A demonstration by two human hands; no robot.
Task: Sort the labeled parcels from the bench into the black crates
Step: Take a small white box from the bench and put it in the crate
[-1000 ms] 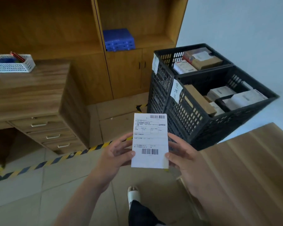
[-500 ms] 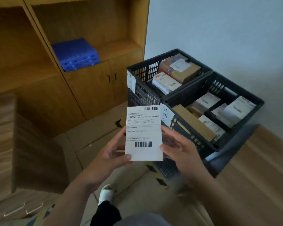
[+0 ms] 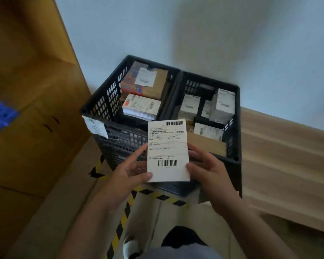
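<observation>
The labeled parcel [image 3: 168, 150] is held upright, label facing the camera, directly in front of the two black crates [image 3: 232, 139]. The left hand [image 3: 131, 172] grips its left edge with thumb on the face; the right hand [image 3: 209, 170] grips its right edge. Both crates contain parcels and stand on the floor beside the table [image 3: 288, 156]

The held parcel [image 3: 168, 150] bears a label with two barcodes and "业务类型"; its finer print is illegible.
</observation>
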